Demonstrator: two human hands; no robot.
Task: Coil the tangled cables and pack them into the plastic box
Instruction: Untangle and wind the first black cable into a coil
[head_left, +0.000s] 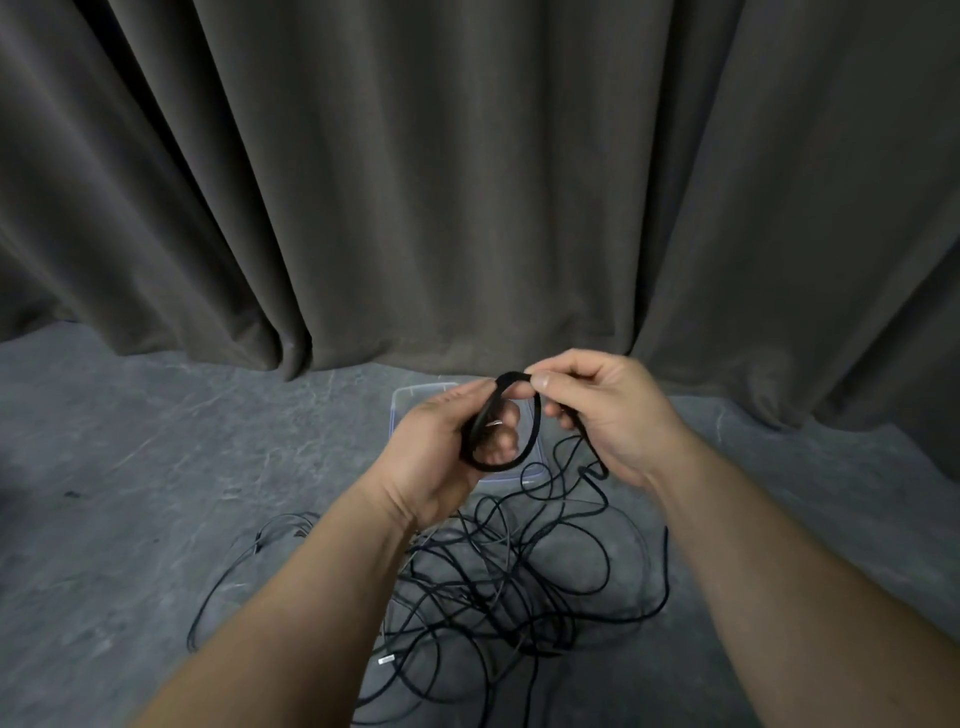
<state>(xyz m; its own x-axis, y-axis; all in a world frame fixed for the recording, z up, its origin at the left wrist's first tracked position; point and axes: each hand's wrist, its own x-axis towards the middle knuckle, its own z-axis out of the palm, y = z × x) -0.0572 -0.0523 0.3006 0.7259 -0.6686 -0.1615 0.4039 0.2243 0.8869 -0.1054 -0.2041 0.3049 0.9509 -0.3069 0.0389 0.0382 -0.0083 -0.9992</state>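
Hands are raised together at the centre of the view, above the far edge of the cable pile. The left hand (441, 447) has its fingers curled round a small coil of black braided cable (506, 428), gripping the left side of the loop; the fingers show through the loop opening. The right hand (608, 410) pinches the top of the same coil between thumb and forefinger, with the remaining fingers curled round the strand that leaves the coil. That strand drops from under the right hand to the floor and joins the pile.

The tangled pile of thin black cables (509, 582) lies on the grey stone-patterned floor (156, 467), near the person and between both forearms. Its loops overlap in no order. Several loops run out to the left of the pile, and one long strand curves along its right side. A small light-coloured connector (387, 660) lies at the near left edge of the pile.

The clear rectangular plastic box (415, 397) sits on the floor just beyond the pile, directly behind the hands, which hide most of it. Only its far left corner and part of its near edge are visible; its contents cannot be determined.

A dark grey pleated curtain (467, 182) hangs across the far side and reaches the floor.
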